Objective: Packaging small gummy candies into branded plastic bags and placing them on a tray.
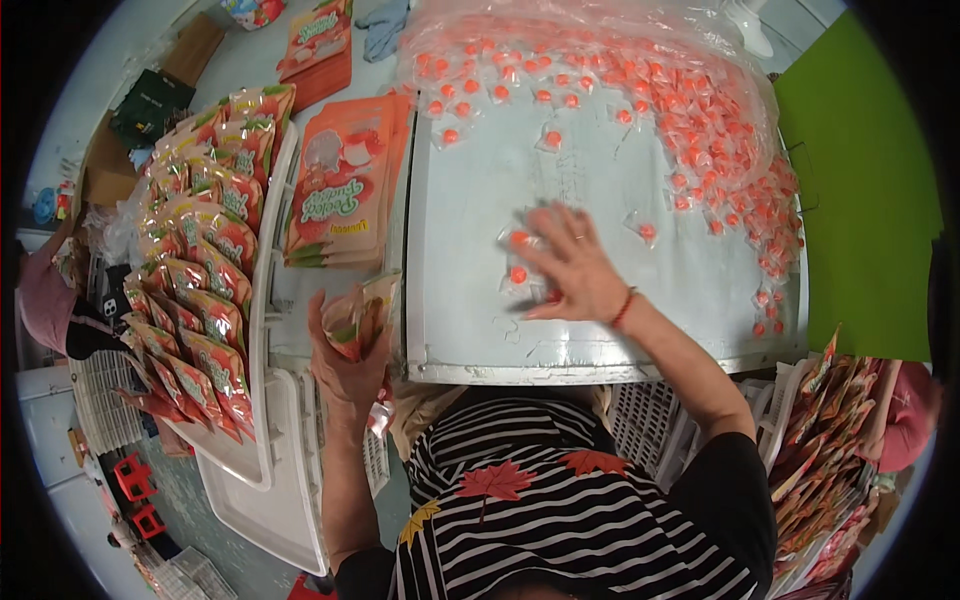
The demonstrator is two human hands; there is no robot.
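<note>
My left hand (352, 368) is closed around a packaging pouch (346, 322), red with a see-through part, held upright just off the table's left edge. With fingers spread, my right hand (580, 270) reaches over the pale metal tabletop (480, 335). Beside its fingertips and thumb lie a few small orange-red candies in clear wrappers (517, 274), one partly under the hand. The hand is slightly blurred. Another single wrapped candy (646, 231) rests to its right. A big heap of the same candies (705, 140) covers the table's far right.
Flat printed pouches (345, 180) are stacked left of the table, with another stack (318, 50) behind. Filled pouches (215, 250) stand in rows in a white tray (268, 400). A clear plastic bag (590, 25) lies at the back; a green board (860, 190) borders the right side.
</note>
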